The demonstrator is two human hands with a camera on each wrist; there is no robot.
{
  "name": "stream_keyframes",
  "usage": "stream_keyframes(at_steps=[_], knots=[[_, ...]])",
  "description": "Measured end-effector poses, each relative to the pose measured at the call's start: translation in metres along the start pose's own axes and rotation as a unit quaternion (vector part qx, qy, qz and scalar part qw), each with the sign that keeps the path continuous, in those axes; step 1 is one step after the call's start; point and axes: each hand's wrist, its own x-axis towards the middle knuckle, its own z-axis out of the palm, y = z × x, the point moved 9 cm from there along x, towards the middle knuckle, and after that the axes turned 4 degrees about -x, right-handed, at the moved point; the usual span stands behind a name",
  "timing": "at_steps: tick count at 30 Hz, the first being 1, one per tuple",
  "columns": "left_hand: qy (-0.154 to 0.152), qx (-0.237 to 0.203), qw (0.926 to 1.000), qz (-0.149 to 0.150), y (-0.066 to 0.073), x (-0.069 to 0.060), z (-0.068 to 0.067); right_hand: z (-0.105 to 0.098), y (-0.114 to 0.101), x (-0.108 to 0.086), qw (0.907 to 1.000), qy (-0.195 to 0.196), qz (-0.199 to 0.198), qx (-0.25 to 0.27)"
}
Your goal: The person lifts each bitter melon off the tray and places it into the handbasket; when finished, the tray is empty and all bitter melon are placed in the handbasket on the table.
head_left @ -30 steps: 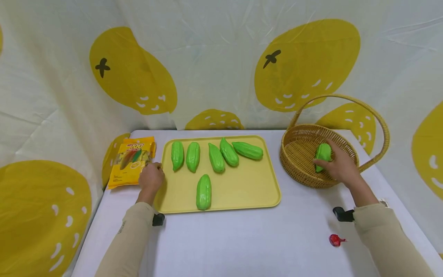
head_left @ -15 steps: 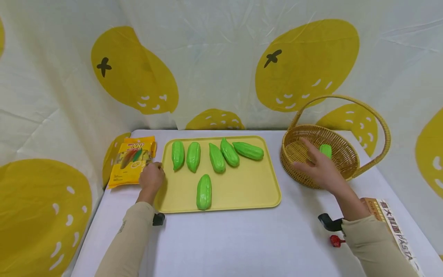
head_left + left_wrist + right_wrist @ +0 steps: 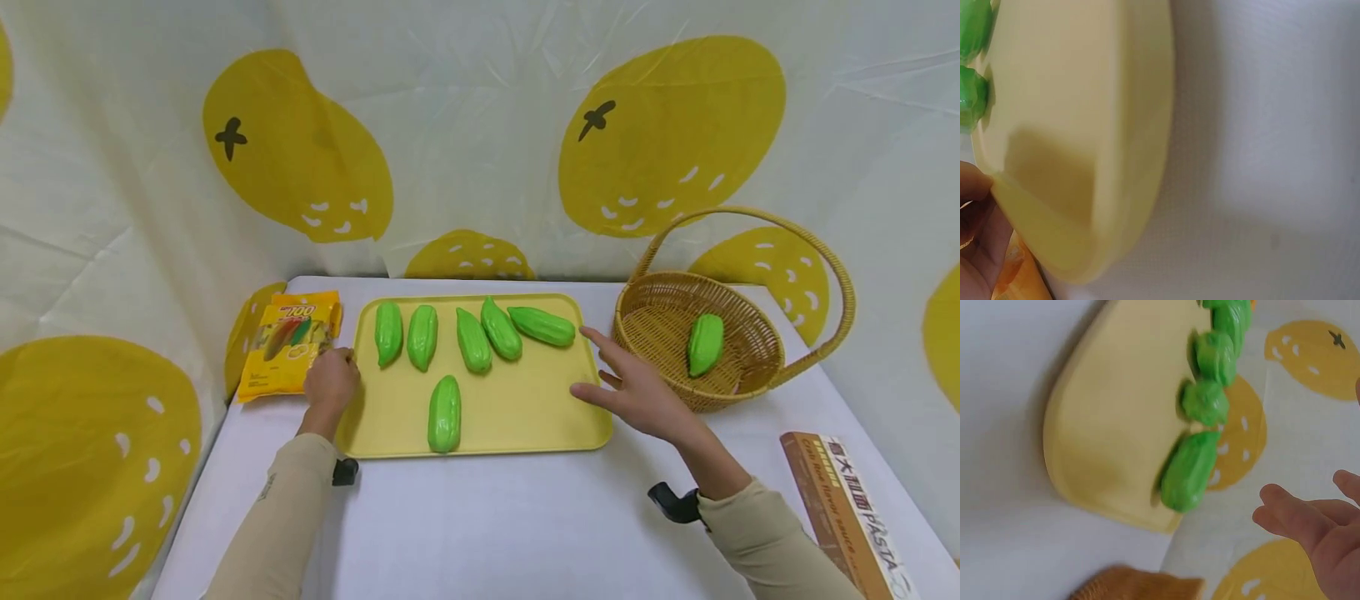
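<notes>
My left hand (image 3: 331, 385) grips the left rim of a yellow tray (image 3: 525, 417); in the left wrist view its fingers (image 3: 972, 181) meet the rim at a corner. Several glossy green ridged gourds lie on the tray: most in a row along the back, one gourd (image 3: 444, 414) alone near the front edge. My right hand (image 3: 637, 392) hovers by the tray's right edge, fingers spread and holding nothing. The closest back-row gourd (image 3: 542, 326) lies left of its fingertips. Another green gourd (image 3: 706, 344) rests inside the wicker basket (image 3: 652, 379) on the right.
The basket's tall arched handle (image 3: 843, 296) leans to the right. A yellow snack bag (image 3: 292, 346) lies left of the tray, beside my left hand. At the right front is a brown and white pasta box (image 3: 847, 517). A fruit-patterned curtain (image 3: 480, 125) hangs behind the table.
My right hand let go of the gourd inside the basket, then moved left out of the basket to the tray's right edge. The left hand has stayed on the tray rim.
</notes>
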Motion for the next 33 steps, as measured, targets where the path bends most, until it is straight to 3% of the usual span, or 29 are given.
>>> stream_keyframes(at_steps=[6, 20, 33], knots=[[0.002, 0.003, 1.0, 0.0, 0.001, 0.0, 0.0, 0.04, -0.006, 0.008, 0.9983, -0.033, -0.012, 0.046], [0.005, 0.0, 1.0, -0.005, 0.0, -0.002, -0.002, 0.116, -0.026, 0.032, 0.9904, -0.088, 0.013, 0.105], [-0.001, 0.002, 1.0, -0.004, 0.001, -0.001, 0.0, 0.153, -0.033, 0.044, 0.9903, -0.083, 0.015, 0.11]])
